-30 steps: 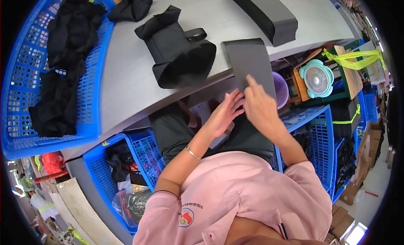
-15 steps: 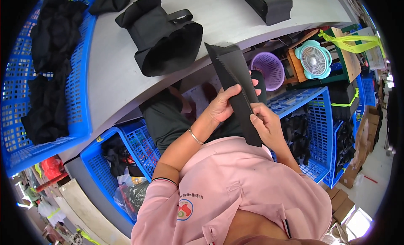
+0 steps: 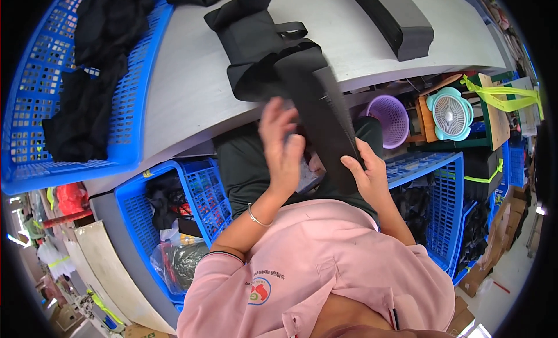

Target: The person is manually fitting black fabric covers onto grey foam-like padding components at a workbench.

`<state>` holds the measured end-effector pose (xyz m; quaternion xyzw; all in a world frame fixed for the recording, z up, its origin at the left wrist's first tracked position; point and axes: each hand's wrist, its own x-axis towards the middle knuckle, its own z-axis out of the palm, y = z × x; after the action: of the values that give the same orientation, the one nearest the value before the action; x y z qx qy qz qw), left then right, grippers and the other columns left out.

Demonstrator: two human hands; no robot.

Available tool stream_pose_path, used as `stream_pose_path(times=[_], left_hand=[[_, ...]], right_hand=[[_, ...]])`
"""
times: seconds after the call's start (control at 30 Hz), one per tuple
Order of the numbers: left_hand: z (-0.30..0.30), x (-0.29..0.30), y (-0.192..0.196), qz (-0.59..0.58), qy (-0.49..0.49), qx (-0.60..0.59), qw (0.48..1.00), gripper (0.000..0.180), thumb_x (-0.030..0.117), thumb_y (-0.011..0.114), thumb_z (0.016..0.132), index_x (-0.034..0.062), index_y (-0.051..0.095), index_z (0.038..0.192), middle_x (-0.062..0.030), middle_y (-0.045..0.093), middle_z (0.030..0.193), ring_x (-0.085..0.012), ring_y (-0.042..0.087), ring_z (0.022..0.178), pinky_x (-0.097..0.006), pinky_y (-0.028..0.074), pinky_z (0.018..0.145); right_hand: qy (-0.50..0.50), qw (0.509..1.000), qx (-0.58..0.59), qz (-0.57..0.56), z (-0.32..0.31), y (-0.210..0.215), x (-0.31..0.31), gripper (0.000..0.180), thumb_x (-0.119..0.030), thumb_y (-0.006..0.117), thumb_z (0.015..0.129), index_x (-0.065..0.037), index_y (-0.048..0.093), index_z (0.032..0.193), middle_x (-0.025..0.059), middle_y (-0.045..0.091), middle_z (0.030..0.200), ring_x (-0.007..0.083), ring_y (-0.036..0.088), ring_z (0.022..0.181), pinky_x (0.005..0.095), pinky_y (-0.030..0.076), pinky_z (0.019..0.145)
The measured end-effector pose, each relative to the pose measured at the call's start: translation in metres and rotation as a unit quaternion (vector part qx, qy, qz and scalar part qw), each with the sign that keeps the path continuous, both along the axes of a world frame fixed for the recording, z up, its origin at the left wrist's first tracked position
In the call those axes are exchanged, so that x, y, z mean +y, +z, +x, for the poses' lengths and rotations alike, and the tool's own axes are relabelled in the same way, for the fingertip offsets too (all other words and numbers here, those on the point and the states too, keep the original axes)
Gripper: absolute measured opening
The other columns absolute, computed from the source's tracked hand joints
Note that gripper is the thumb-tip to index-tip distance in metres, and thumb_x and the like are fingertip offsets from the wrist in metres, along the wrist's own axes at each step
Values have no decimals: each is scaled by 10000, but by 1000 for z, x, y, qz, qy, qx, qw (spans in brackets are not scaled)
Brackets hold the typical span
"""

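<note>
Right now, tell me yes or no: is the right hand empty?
No, the right hand grips a long black panel by its edge, near the panel's lower end.

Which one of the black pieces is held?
The long, flat black strip in the right hand; other black pieces lie on the grey table or in blue baskets.

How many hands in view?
2: left hand, open, fingers blurred, just left of the black strip; right hand, gripping the strip's right edge near its lower end.

Purple basket [image 3: 387, 122] beside a turquoise fan [image 3: 451, 113] under yellow-green ribbon [image 3: 505, 96].
</note>
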<state>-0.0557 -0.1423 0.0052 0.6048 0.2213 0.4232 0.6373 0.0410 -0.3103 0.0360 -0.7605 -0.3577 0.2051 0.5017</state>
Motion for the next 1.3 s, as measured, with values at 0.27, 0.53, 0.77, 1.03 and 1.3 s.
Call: stream_pose_path(times=[0.27, 0.53, 0.77, 1.03, 1.3], left_hand=[[23, 89, -2, 219, 219, 145, 940, 220, -20, 620, 871, 27, 730, 1054, -191, 456, 1479, -305, 516, 1231, -301, 504, 831], [40, 85, 31, 308, 33, 80, 947, 261, -149, 487, 737, -90, 670, 914, -120, 553, 1434, -267, 544, 1308, -288, 500, 900], [25, 49, 56, 363, -164, 22, 917, 197, -127, 592, 705, -33, 706, 834, -116, 590, 1383, -313, 490, 1354, -358, 476, 1037], [-24, 24, 30, 219, 66, 111, 967, 543, -131, 556, 752, 18, 628, 1268, -176, 471, 1476, -248, 582, 1213, -290, 514, 871], [2, 19, 26, 275, 75, 134, 949, 793, 1, 696, 691, 82, 448, 1440, -175, 317, 1544, -345, 339, 1381, -434, 310, 1112]], right_hand=[[43, 995, -80, -45, 11, 6, 45, 464, -123, 641, 923, -46, 512, 1362, 216, 675, 919, 410, 637, 756, 381, 513, 702], [54, 959, -264, -91, 18, 31, 102, 491, -96, 604, 892, -9, 469, 1356, 229, 660, 838, 422, 648, 757, 481, 510, 663], [22, 918, -389, 77, 47, -47, 134, 235, -97, 691, 731, -36, 661, 957, 162, 677, 926, 372, 660, 864, 441, 524, 694], [-15, 991, -112, 73, 69, -92, 136, 479, -293, 598, 960, -27, 538, 1355, 154, 548, 1381, 303, 536, 1248, 421, 443, 1037], [-78, 859, 442, 247, 41, -12, 143, 428, -214, 634, 957, -28, 539, 1331, 101, 619, 1251, 235, 633, 1082, 386, 558, 885]])
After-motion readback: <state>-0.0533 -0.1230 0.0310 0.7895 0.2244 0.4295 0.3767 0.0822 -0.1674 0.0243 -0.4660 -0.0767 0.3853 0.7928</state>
